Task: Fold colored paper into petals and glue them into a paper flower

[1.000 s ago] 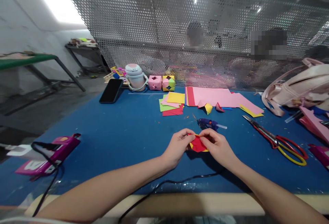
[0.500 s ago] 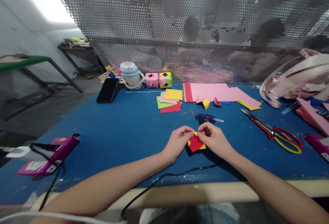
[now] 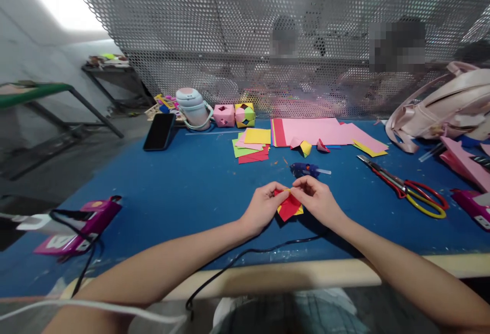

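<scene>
A small folded piece of red and yellow paper (image 3: 289,206) sits between both hands, just above the blue table mat (image 3: 191,186). My left hand (image 3: 263,209) pinches its left edge with fingers closed. At its top right corner, my right hand (image 3: 318,200) pinches it with thumb and forefinger. A blue glue gun (image 3: 306,170) lies just beyond the hands, and its black cord (image 3: 245,257) runs under my forearms to the near edge.
Red and yellow scissors (image 3: 406,191) lie to the right. Coloured paper sheets (image 3: 317,132), small squares (image 3: 250,145), paper cubes (image 3: 234,115), a white bottle (image 3: 191,106) and a phone (image 3: 158,131) line the back. A magenta device (image 3: 82,224) is at left, a pink bag (image 3: 440,109) at right. People sit behind the perforated screen.
The view has tilted down slightly, so the table items appear higher. Both hands keep their pinch on the red and yellow paper, working it a little.
</scene>
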A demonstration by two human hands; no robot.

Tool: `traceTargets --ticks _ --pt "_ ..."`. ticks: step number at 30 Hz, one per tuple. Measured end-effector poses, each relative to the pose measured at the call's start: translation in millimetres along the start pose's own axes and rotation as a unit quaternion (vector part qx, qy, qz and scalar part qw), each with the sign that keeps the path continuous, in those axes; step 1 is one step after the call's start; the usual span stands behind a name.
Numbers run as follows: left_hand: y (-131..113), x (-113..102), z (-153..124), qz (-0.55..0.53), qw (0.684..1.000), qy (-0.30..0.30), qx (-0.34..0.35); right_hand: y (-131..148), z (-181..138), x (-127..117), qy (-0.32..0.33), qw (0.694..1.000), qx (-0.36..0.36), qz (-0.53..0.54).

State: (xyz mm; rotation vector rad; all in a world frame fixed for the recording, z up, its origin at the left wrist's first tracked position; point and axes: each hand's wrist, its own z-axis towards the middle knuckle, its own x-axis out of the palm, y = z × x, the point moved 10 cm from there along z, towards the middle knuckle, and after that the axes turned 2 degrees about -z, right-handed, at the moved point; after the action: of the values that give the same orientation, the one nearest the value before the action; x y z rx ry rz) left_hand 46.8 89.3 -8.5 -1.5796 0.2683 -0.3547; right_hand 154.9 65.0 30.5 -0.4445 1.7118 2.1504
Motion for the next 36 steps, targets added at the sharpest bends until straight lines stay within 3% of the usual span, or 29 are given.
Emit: traceTargets --ticks 3,7,10,18,28,36 --pt "0 -1 1 0.020 1.000 0.001 0.012 7 0 0 0.003 0.996 -0.039 -0.078" --pt "-7 6 3 0.132 0.988 0.038 0.072 19 -7 9 0.027 0.971 -0.144 -0.187" --pt "-7 9 2 0.180 0.978 0.053 0.091 25 -12 18 0.049 0.955 -0.198 -0.215" --pt "-4 0 3 0.145 0.986 -0.006 0.080 22 -6 7 -0.013 0.982 -0.123 -0.144" --pt "6 7 10 0.092 0.995 0.017 0.033 17 -11 16 -0.005 0.970 -0.185 -0.156" --pt "11 -3 16 0.034 0.998 -0.032 0.051 16 -8 11 -0.019 0.972 -0.187 -0.137"
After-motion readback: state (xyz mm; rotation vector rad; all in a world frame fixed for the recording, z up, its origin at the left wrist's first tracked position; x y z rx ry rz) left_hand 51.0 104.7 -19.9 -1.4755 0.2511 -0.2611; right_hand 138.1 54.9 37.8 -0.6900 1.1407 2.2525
